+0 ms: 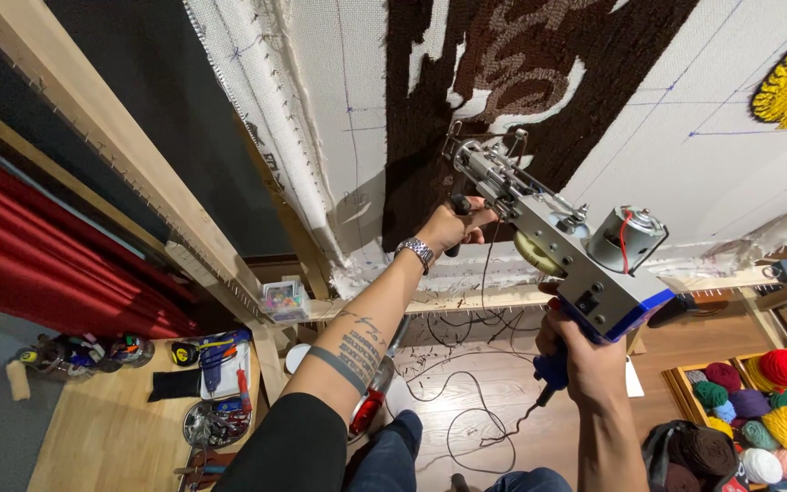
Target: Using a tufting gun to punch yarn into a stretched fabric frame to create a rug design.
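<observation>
Steadying a grey-and-blue metal tufting gun (557, 241) against stretched white backing cloth (685, 137): left hand (453, 223) grips the front handle, right hand (576, 351) clenches the rear grip.

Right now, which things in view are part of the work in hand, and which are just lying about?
In use: grey-and-blue handheld tufting gun, left hand, right hand, white stretched backing cloth, dark brown tufted pile.
Lying about: coloured yarn balls, red curtain, clear plastic box.

At frame centre we hold a silver-grey metal tufting gun with blue base (585, 264) against white woven cloth (685, 137) bearing dark brown tufted patches (466, 91); red curtain (47, 264) hangs at left.
</observation>
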